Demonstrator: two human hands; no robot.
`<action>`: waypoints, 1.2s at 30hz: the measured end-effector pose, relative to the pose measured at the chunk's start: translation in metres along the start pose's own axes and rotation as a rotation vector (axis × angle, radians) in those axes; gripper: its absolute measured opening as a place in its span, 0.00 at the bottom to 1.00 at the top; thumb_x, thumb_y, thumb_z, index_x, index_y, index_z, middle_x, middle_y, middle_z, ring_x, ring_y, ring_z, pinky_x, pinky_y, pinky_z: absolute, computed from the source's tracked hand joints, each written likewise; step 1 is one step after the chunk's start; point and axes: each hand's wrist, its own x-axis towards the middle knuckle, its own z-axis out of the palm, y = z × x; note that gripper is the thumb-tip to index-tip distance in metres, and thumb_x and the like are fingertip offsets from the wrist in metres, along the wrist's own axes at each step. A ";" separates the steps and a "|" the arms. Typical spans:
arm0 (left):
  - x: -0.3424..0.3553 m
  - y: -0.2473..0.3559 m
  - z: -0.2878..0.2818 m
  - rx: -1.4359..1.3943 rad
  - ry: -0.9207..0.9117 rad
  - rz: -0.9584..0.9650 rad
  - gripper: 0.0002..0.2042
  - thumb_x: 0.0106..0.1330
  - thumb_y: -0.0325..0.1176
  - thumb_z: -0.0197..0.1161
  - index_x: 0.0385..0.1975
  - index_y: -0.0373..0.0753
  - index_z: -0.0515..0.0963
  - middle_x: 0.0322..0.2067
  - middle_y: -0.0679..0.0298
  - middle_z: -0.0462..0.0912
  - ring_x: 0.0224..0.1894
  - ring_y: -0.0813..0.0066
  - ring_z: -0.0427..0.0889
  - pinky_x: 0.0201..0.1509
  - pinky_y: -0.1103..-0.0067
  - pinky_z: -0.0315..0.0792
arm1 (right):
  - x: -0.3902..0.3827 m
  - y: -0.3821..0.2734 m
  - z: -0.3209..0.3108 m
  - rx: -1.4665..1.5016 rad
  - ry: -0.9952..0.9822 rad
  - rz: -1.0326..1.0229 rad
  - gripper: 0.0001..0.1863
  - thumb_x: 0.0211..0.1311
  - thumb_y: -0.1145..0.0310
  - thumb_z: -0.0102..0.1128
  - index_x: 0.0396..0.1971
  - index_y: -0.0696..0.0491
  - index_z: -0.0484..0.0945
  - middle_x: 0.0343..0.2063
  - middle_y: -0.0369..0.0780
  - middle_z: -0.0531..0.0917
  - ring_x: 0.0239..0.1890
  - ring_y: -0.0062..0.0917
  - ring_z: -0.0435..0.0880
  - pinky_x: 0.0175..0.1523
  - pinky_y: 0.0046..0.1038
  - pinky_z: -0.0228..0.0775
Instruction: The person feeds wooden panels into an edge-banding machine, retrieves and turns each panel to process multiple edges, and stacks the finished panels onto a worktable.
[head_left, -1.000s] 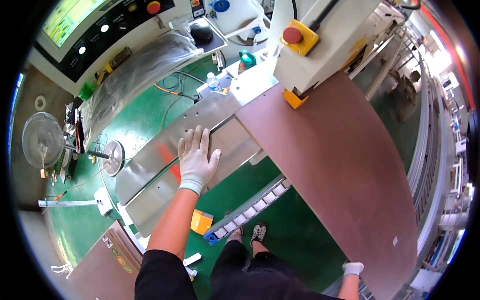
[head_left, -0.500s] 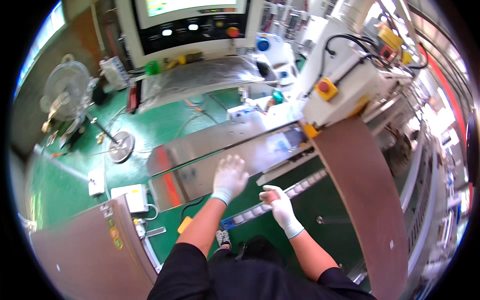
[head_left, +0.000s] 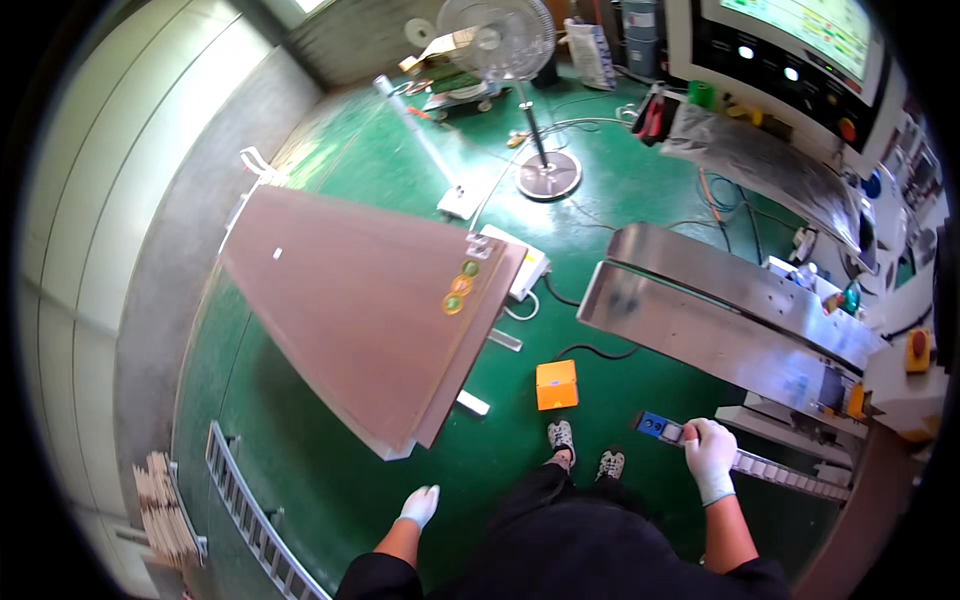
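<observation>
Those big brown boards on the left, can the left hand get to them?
Probably yes. The left hand looks empty and is near the closest corner of the brown boards; only green floor shows between them. Depth is hard to judge.

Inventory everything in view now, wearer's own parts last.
Stacked panels: at least two, brown, left of centre
Roller strip: one, white, blue end, lower right
Metal plates: two, silver, right
Floor box: one, orange, below centre
Cabled box: one, white, beside the panels
Fan: one, grey, top centre
Screen: one, mostly green, top right
Plastic sheet: one, clear, below the screen
Round buttons: two, red, right side
Small items: uncountable, mixed, upper right
Wood pieces: several, pale brown, lower left
Slatted frame: one, grey, lower left
Floor: one, green, throughout
Shoes: two, grey, lower centre
Left hand: one, white-gloved, lower left
Right hand: one, white-gloved, over the roller strip
</observation>
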 end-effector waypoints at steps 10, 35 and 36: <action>-0.070 -0.040 0.162 -0.146 -0.153 -0.030 0.20 0.69 0.43 0.44 0.47 0.36 0.79 0.50 0.45 0.80 0.54 0.48 0.78 0.59 0.60 0.71 | 0.031 -0.118 0.052 0.627 -0.093 -0.203 0.11 0.69 0.69 0.54 0.34 0.61 0.80 0.29 0.41 0.83 0.34 0.26 0.82 0.44 0.26 0.73; -0.117 -0.426 0.303 -1.027 -0.143 -0.660 0.28 0.75 0.51 0.40 0.67 0.38 0.62 0.57 0.59 0.75 0.55 0.61 0.74 0.57 0.67 0.69 | 0.073 -0.362 0.349 0.083 0.147 0.350 0.44 0.66 0.37 0.45 0.49 0.72 0.75 0.44 0.60 0.82 0.51 0.50 0.81 0.57 0.41 0.70; -0.099 -0.439 0.277 -0.999 -0.226 -0.614 0.26 0.77 0.50 0.39 0.67 0.40 0.63 0.62 0.60 0.70 0.61 0.67 0.69 0.61 0.73 0.66 | 0.072 -0.355 0.355 0.047 0.211 0.363 0.45 0.67 0.36 0.41 0.47 0.72 0.76 0.44 0.61 0.82 0.51 0.50 0.81 0.57 0.42 0.70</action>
